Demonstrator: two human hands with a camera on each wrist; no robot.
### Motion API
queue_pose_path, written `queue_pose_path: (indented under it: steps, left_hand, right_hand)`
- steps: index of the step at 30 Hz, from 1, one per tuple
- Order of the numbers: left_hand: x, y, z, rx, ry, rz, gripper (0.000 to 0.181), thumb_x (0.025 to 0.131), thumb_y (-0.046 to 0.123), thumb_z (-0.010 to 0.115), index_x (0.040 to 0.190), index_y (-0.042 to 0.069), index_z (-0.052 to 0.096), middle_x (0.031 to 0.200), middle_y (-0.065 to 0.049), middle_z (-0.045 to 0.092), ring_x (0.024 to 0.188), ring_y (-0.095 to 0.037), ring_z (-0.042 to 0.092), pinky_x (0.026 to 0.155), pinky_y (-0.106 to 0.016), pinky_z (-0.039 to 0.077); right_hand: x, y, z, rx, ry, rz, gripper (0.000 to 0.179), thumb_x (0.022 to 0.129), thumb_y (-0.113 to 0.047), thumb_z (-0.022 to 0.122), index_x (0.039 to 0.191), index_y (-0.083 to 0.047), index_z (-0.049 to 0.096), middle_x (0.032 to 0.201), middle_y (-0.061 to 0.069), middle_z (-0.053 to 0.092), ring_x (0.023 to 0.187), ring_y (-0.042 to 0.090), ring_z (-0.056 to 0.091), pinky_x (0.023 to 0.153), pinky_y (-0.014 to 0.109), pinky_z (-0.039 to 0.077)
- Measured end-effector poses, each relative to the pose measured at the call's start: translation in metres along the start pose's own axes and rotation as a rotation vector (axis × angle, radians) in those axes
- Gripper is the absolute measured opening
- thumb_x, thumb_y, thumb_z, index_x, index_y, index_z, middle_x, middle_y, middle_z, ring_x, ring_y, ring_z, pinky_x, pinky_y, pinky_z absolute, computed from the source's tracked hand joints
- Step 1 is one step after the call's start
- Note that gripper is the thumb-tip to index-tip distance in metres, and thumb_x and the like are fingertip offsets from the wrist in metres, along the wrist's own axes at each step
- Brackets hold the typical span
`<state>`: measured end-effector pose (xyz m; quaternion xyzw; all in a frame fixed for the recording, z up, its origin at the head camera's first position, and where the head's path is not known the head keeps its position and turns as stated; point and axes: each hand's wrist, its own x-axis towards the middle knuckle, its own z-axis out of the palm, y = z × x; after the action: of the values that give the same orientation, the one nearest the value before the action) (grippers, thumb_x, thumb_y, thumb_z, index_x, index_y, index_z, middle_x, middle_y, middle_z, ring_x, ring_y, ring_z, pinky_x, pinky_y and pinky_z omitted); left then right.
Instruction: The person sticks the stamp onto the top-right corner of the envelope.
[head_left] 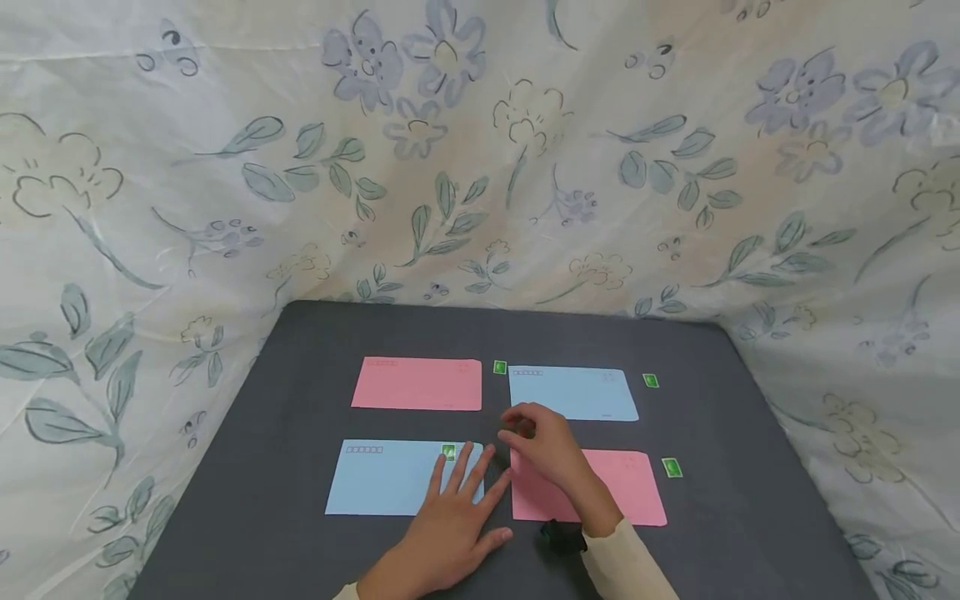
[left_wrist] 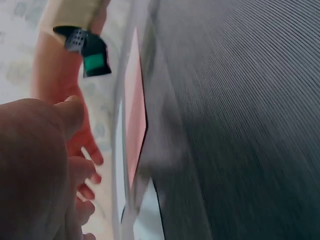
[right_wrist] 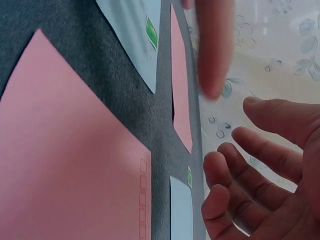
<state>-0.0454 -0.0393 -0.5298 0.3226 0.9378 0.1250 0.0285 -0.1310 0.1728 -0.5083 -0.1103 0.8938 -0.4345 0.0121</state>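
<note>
My left hand (head_left: pixel 453 533) reaches over the near-left blue envelope (head_left: pixel 375 479) with its fingers spread, close to a green stamp (head_left: pixel 448 452) at that envelope's upper right. Whether the hand touches the paper, I cannot tell. My right hand (head_left: pixel 546 442) hovers above the left part of the near-right pink envelope (head_left: pixel 622 483). In the right wrist view, the right hand (right_wrist: pixel 270 175) has loosely bent fingers, thumb apart from them, and nothing in its grasp. The left wrist view shows my left hand (left_wrist: pixel 35 170) with nothing held.
Farther back lie a pink envelope (head_left: pixel 417 383) and a blue envelope (head_left: pixel 573 393). Loose green stamps (head_left: pixel 500 367) lie on the dark table (head_left: pixel 262 500), each right of an envelope. A small black device (head_left: pixel 562 537) sits at my right wrist. Floral cloth (head_left: pixel 480 167) surrounds the table.
</note>
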Motion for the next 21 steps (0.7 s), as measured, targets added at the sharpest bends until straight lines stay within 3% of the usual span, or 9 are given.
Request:
queue_pose_path:
  steps: [5,12,21]
  left_hand:
    - [0.012,0.014,0.002,0.034,-0.038,0.038,0.072,0.111,0.067,0.042,0.170,0.027,0.040,0.180,-0.009,0.021,0.165,-0.042,0.011,0.123,-0.074,0.018]
    - [0.029,0.025,0.006,0.069,-0.007,0.060,0.072,0.111,0.068,0.038,0.172,0.029,0.036,0.181,-0.007,0.015,0.164,-0.042,0.013,0.123,-0.072,0.021]
    - [0.050,0.039,0.006,0.052,-0.042,0.066,0.070,0.111,0.065,0.042,0.172,0.032,0.035,0.181,-0.005,0.017,0.165,-0.040,0.014,0.125,-0.069,0.019]
  right_hand:
    - [-0.007,0.005,-0.005,0.014,0.014,0.035,0.024,0.095,-0.015,0.086,0.119,-0.013,0.080,0.104,-0.007,0.073,0.090,0.014,0.065,0.079,0.039,0.057]
    - [-0.011,0.009,-0.016,0.043,0.039,0.042,0.027,0.095,-0.014,0.087,0.121,-0.013,0.079,0.107,-0.003,0.073,0.091,0.017,0.067,0.070,0.032,0.060]
    - [-0.020,0.017,-0.034,0.044,0.079,0.078,0.028,0.095,-0.011,0.086,0.122,-0.010,0.078,0.110,0.002,0.074,0.093,0.019,0.069,0.069,0.030,0.060]
